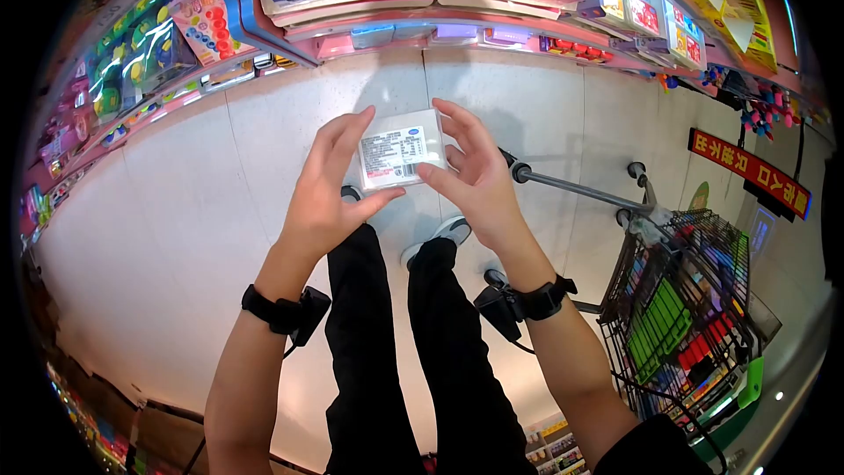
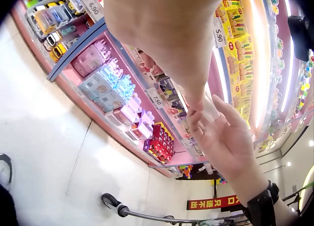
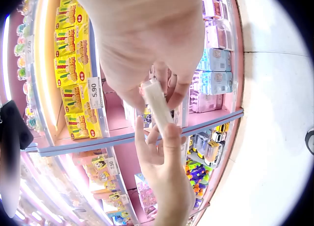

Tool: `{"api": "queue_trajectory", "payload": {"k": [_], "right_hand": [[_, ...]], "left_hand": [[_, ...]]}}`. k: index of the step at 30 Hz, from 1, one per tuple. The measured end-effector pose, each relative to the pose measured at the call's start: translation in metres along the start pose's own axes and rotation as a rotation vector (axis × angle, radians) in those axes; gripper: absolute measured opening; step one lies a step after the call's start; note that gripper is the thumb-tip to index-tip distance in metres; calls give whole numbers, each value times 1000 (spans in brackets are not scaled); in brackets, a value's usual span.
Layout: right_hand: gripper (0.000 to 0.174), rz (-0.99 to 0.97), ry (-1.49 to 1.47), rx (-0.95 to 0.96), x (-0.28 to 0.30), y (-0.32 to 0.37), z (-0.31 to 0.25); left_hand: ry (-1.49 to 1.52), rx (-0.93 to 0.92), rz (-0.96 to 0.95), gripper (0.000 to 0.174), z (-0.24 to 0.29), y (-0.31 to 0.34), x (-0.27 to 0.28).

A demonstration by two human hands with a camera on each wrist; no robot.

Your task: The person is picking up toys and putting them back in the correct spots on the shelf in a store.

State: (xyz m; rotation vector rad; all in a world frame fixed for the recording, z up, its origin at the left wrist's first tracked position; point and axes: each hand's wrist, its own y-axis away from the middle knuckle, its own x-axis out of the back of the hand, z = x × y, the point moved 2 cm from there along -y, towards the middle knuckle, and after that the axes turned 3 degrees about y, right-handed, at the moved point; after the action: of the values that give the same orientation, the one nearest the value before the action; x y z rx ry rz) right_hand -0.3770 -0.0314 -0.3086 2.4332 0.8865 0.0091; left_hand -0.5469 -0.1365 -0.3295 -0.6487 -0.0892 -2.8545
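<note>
A small flat whitish plastic box (image 1: 429,134), with a printed label and barcode facing up, is held in front of the body. My right hand (image 1: 479,158) pinches its right side, thumb over the label and fingers at the edge and behind. My left hand (image 1: 325,185) is at the box's left side, fingers extended along it and thumb right at the near edge. In the right wrist view the box (image 3: 158,105) shows edge-on between both hands. The left wrist view shows the right hand (image 2: 228,142) with its palm visible, the box mostly hidden.
Shop shelves (image 1: 352,22) ahead bear clear boxes with blue and pink labels. Toy packs (image 1: 141,53) hang at the left. A wire shopping cart (image 1: 686,299) with goods stands at the right. A red sign (image 1: 747,171) is beyond it. Pale floor tiles (image 1: 211,185) lie below.
</note>
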Motion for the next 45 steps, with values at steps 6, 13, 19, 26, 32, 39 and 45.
{"api": "queue_trajectory", "payload": {"k": [6,13,19,26,32,39,45], "right_hand": [[77,-160,-374,81,19,-31,-7],[41,-149,-54,77,35,-75,-53],[28,55,580,413,25,-101,-105],[28,15,1381,1053,-9,-160,-111],[27,-6,1406,1073,-9,-174,-105],[31,28,1352,1162,-5,-165,-106],[41,-109,1237,1057,12,-169,-107]], "left_hand": [[688,187,125,88,1,-29,-13],[649,249,173,45,14,-51,-21],[444,259,306,41,4,-58,-18],[392,372,180,46,-23,-10,-25],[381,384,206,48,-37,4,-22],[336,342,164,49,-38,-3,-14],[277,325,137,50,-43,-11,-11]]}}
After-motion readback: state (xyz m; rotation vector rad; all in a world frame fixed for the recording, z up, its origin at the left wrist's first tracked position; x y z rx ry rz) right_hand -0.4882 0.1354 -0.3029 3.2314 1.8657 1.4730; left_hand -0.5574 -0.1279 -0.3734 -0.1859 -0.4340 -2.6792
